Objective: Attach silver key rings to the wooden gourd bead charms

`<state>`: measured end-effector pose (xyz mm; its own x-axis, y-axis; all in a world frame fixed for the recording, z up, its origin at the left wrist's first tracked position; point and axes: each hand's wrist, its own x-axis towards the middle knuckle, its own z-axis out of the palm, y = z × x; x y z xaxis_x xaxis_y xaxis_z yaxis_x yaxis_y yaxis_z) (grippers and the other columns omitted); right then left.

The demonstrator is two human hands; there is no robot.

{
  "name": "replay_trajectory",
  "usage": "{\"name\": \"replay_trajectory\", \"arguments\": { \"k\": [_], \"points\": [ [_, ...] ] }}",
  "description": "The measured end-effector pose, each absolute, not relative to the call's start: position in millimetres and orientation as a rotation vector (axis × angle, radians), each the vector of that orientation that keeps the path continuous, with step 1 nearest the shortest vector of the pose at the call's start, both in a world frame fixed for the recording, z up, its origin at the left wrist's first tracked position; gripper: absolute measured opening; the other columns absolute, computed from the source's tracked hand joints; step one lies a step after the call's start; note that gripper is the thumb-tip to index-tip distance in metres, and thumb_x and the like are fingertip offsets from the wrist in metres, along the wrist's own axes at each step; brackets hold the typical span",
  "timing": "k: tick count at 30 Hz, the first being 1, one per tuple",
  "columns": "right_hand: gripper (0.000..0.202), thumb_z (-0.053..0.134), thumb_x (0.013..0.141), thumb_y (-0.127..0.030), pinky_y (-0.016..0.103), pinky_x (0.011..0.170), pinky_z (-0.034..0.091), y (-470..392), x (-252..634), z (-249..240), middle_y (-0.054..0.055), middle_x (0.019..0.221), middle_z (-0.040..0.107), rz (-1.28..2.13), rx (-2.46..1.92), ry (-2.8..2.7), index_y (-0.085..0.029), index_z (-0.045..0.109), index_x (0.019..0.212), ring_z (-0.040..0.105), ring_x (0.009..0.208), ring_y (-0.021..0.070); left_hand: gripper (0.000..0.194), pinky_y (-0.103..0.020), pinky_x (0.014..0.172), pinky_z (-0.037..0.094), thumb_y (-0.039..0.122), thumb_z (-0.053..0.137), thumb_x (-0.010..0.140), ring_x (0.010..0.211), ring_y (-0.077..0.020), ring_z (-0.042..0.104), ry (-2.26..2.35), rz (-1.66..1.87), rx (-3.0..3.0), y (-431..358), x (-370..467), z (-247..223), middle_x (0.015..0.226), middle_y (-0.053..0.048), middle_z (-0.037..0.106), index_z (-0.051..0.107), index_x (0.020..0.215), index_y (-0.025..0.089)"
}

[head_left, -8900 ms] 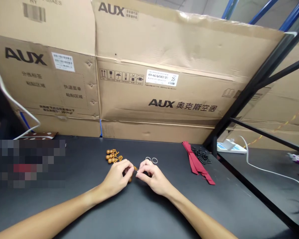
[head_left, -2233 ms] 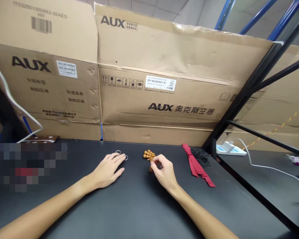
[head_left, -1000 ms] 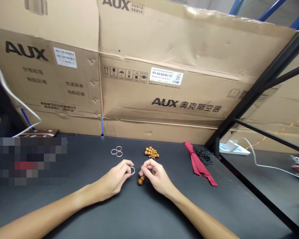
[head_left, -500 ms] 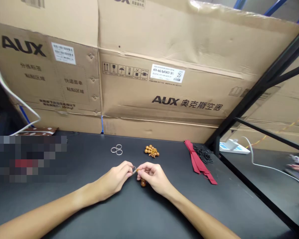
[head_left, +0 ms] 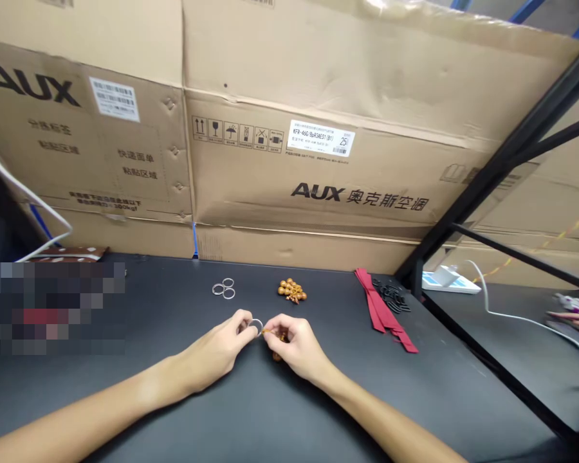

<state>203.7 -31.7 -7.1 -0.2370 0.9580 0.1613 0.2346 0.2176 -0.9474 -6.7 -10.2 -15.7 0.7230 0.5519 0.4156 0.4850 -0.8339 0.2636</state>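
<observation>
Ring (head_left: 257,322) in left hand (head_left: 224,344) beside cord (head_left: 267,331) in right hand (head_left: 296,346); tabletop (head_left: 251,405) all round.

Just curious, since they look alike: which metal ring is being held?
The ring in the left hand, nearest the right hand; the other three rings lie grouped on the black table.

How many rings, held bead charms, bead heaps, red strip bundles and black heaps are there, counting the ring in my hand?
Rings: 4, with 3 loose rings and 1 held ring in the left hand
Held charm: 1, in the right hand
Bead heap: 1
Red bundle: 1
Black heap: 1
Total: 8
</observation>
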Motion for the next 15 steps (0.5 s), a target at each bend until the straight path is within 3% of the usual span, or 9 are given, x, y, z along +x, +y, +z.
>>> {"name": "replay_trajectory", "arguments": {
  "k": [5, 15],
  "points": [
    [0.014, 0.055, 0.087, -0.028, 0.021, 0.048, 0.04, -34.0, 204.3, -5.3, -0.003, 0.059, 0.054, 0.905, -1.14, -1.811, -0.019, 0.063, 0.08, 0.049, 0.049, 0.0103, 0.032, -0.03, 0.08, 0.052, 0.007, 0.034, 0.094, 0.09, -0.0197, 0.059, 0.862, 0.764, 2.851, -12.3, -7.3, -17.0, 0.114, -0.011, 0.052, 0.054, 0.116, 0.02],
    [0.017, 0.049, 0.092, -0.024, 0.023, 0.059, 0.043, -31.8, 205.5, -8.1, 0.001, 0.069, 0.064, 0.644, -1.116, -1.984, -0.019, 0.062, 0.082, 0.057, 0.06, 0.0138, 0.023, -0.027, 0.077, 0.051, 0.02, 0.032, 0.103, 0.081, -0.0147, 0.061, 0.808, 0.818, 2.728, -7.6, -5.8, -16.3, 0.099, -0.006, 0.055, 0.055, 0.105, 0.02]
  ]
}}
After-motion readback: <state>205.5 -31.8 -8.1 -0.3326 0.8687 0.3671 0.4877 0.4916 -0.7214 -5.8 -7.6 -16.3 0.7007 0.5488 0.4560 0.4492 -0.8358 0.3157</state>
